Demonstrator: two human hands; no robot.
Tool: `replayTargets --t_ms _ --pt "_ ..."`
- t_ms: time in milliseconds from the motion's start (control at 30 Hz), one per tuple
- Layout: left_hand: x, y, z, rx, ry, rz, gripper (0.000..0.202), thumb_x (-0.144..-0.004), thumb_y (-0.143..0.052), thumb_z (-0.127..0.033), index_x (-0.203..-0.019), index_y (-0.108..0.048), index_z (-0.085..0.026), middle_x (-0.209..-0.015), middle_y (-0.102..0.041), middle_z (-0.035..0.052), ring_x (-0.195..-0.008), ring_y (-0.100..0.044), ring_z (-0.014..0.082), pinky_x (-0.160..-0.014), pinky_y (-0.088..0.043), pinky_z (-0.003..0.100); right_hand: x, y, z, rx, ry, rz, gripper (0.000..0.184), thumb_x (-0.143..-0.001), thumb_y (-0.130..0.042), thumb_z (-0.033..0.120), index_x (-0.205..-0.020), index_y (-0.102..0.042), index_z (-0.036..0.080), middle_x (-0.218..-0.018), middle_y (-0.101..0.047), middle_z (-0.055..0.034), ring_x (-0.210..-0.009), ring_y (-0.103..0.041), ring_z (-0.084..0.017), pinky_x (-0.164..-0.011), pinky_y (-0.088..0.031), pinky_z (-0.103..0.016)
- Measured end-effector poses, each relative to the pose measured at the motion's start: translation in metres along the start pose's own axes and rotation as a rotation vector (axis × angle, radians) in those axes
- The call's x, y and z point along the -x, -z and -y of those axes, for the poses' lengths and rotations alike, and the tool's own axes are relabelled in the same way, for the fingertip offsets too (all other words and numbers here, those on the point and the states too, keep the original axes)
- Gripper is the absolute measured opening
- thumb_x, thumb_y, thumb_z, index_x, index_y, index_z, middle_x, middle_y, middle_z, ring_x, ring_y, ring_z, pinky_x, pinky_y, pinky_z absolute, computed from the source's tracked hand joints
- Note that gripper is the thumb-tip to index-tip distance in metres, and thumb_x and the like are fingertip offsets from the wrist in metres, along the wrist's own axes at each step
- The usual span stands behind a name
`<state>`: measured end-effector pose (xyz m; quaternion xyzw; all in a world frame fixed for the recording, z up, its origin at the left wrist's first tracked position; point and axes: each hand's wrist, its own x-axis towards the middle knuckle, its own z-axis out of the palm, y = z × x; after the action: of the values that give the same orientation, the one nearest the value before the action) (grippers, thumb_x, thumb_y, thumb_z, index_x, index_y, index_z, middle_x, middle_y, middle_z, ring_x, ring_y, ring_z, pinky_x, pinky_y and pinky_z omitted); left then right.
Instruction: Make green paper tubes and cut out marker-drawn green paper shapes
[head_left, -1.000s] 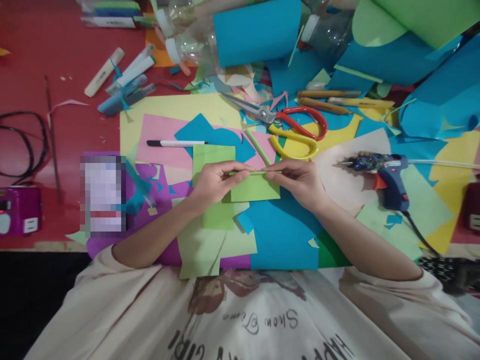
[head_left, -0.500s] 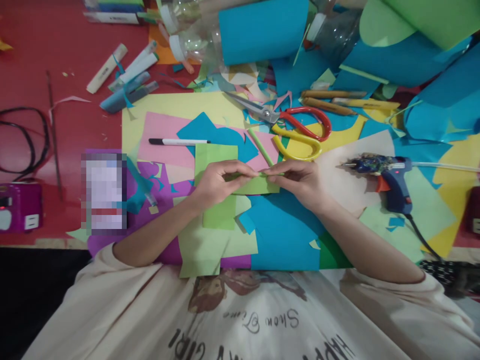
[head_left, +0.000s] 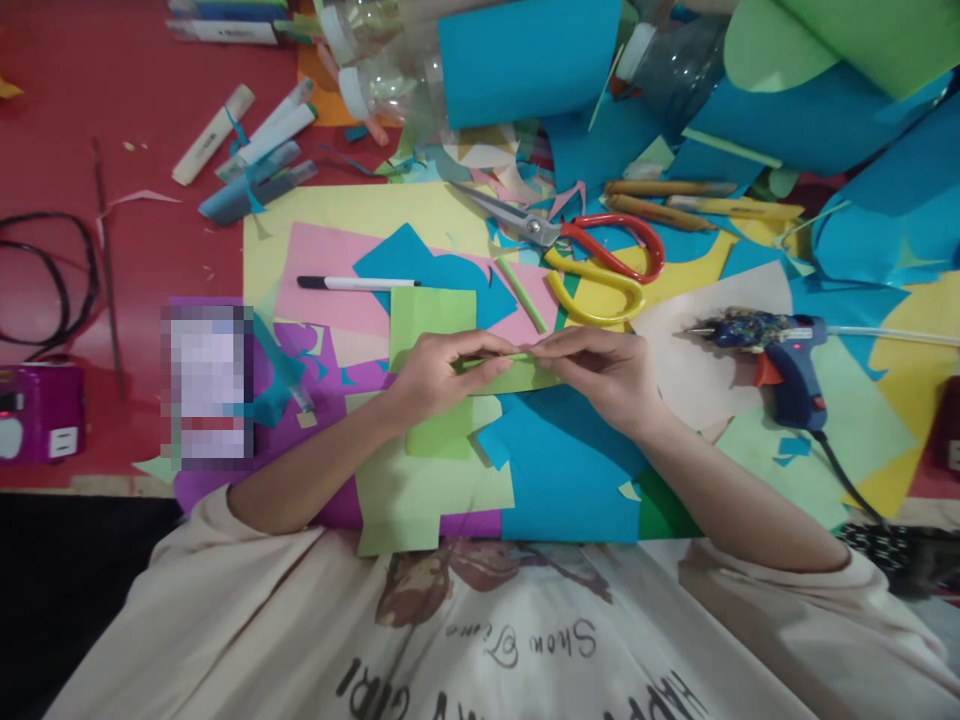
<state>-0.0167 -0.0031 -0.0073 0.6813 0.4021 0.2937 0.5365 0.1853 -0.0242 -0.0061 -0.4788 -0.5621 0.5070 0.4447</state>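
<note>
A small piece of bright green paper (head_left: 517,377) is pinched along its far edge by both hands. My left hand (head_left: 442,372) grips it from the left, thumb below and fingers above. From the right, my right hand (head_left: 607,372) closes on the same edge, its fingertips almost touching the left ones. Whether that edge is folded or rolled is hidden by the fingers. Under my left hand lies a larger green paper sheet (head_left: 433,315). Just beyond the fingertips rests a thin rolled green paper stick (head_left: 523,295).
Scissors (head_left: 555,235) with red and yellow handles lie beyond my hands. A blue glue gun (head_left: 795,360) with its cord is at right. A white marker (head_left: 358,284), a phone (head_left: 214,385) and several loose markers are at left. Plastic bottles (head_left: 390,85) and paper scraps fill the back.
My right hand has shifted slightly, its fingers now stretched further over the paper's edge toward the left hand. The green paper has tilted a little. My left hand has barely moved.
</note>
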Motion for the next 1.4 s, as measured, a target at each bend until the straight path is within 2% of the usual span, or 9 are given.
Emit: replayTargets --t_ms 233,500,633,767,933,1100,1267,1400 --pt "0.0004 -0.0015 0.001 -0.047 -0.024 -0.048 0.023 -0.086 -0.061 -0.037 -0.088 -0.073 -0.018 -0.088 -0.077 0.0043 -0.076 -0.07 0.0135 -0.066 -0.051 0.019 0.0008 -0.0002 -0.0039 -0.033 0.019 0.037 0.003 -0.078 -0.072 0.026 -0.077 -0.075 0.027 -0.08 -0.075 -0.0018 -0.077 -0.071 -0.02 -0.069 -0.059 -0.036" --pt "0.0006 -0.0018 0.0013 -0.055 -0.067 -0.056 0.022 -0.086 -0.061 -0.034 -0.088 -0.072 -0.016 -0.087 -0.077 0.0042 -0.075 -0.07 0.0122 -0.065 -0.05 0.017 0.0002 0.0009 -0.0042 -0.005 0.052 0.056 0.008 -0.078 -0.07 0.02 -0.079 -0.075 0.025 -0.08 -0.075 -0.0015 -0.076 -0.07 -0.018 -0.067 -0.057 -0.032" --pt "0.0006 -0.0013 0.0014 -0.067 -0.066 -0.065 0.021 -0.086 -0.062 -0.034 -0.088 -0.072 -0.016 -0.087 -0.077 0.0036 -0.077 -0.071 0.0127 -0.066 -0.051 0.017 0.0002 0.0015 -0.0034 0.008 0.001 0.074 0.006 -0.08 -0.07 0.026 -0.083 -0.075 0.023 -0.081 -0.074 -0.0032 -0.073 -0.068 -0.017 -0.063 -0.055 -0.03" --pt "0.0011 -0.0012 -0.0003 -0.069 -0.072 -0.075 0.02 -0.086 -0.062 -0.034 -0.088 -0.072 -0.017 -0.089 -0.077 0.0032 -0.081 -0.072 0.0136 -0.07 -0.053 0.018 -0.0012 0.0002 -0.0003 -0.039 -0.103 0.079 0.021 -0.074 -0.076 0.037 -0.087 -0.074 0.021 -0.084 -0.075 -0.004 -0.068 -0.067 -0.015 -0.054 -0.052 -0.024" --pt "0.0014 -0.0021 -0.0009 -0.055 -0.095 -0.071 0.018 -0.085 -0.062 -0.031 -0.09 -0.073 -0.017 -0.092 -0.077 0.004 -0.085 -0.072 0.0147 -0.073 -0.055 0.019 -0.0026 -0.0017 0.0045 -0.115 -0.254 0.128 0.032 -0.073 -0.073 0.05 -0.072 -0.072 0.018 -0.057 -0.067 -0.0004 -0.049 -0.062 -0.013 -0.047 -0.051 -0.023" --pt "0.0011 -0.0023 -0.0003 -0.039 -0.105 -0.058 0.016 -0.084 -0.063 -0.029 -0.091 -0.071 -0.017 -0.094 -0.077 0.0046 -0.087 -0.072 0.0146 -0.076 -0.056 0.02 -0.0021 -0.0032 0.0049 -0.152 -0.26 0.095 0.029 -0.071 -0.076 0.047 -0.071 -0.071 0.018 -0.058 -0.068 -0.0002 -0.049 -0.063 -0.012 -0.048 -0.053 -0.023" --pt "0.0004 -0.0023 -0.0003 -0.059 -0.078 -0.026 0.022 -0.089 -0.055 -0.031 -0.093 -0.071 -0.016 -0.093 -0.076 0.0048 -0.078 -0.07 0.0123 -0.064 -0.053 0.018 -0.0016 -0.0033 0.0021 -0.13 -0.234 0.056 0.028 -0.072 -0.076 0.045 -0.073 -0.07 0.019 -0.059 -0.068 -0.0007 -0.05 -0.064 -0.013 -0.049 -0.055 -0.024" --pt "0.0001 -0.0036 -0.0008 -0.055 -0.1 -0.048 0.017 -0.087 -0.057 -0.028 -0.092 -0.069 -0.017 -0.091 -0.076 0.0036 -0.078 -0.07 0.0118 -0.068 -0.054 0.018 -0.003 -0.0028 0.0029 -0.174 -0.242 0.057 0.029 -0.069 -0.078 0.046 -0.073 -0.07 0.019 -0.063 -0.069 -0.0009 -0.052 -0.064 -0.013 -0.051 -0.056 -0.025"
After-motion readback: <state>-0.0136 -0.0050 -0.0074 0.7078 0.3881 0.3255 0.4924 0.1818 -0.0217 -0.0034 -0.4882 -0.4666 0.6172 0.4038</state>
